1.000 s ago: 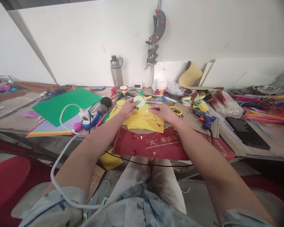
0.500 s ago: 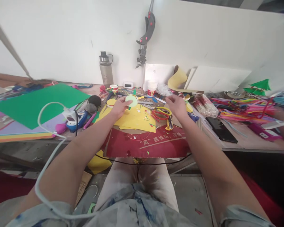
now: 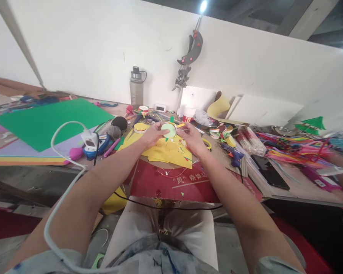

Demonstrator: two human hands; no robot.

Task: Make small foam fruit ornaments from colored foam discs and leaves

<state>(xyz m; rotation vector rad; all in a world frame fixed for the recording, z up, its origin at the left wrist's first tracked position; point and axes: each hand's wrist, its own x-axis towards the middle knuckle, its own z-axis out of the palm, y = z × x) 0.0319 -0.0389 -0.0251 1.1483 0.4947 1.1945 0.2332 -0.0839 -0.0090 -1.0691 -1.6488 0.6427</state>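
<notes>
Both arms reach forward over a cluttered craft table. My left hand (image 3: 153,134) pinches a small round cup with a pale green face (image 3: 168,130), held above the yellow paper sheets (image 3: 171,151). My right hand (image 3: 190,137) has come up to the cup's right side, fingers curled against its rim. Small green paper bits stick out around the cup. Below the hands lies a red board with white lettering (image 3: 185,179).
Blue glue gun (image 3: 233,154), yellow scissors (image 3: 207,143), several small cups (image 3: 221,131), black phone (image 3: 270,167) and pipe cleaners (image 3: 300,154) on the right. Green sheet (image 3: 50,121), white cable with plug (image 3: 88,139) on the left. Bottle (image 3: 135,88) by the wall.
My right hand left the far right of the table, near the scissors, and came back to the green-faced cup. My left hand kept holding it. The camera tilted up a little.
</notes>
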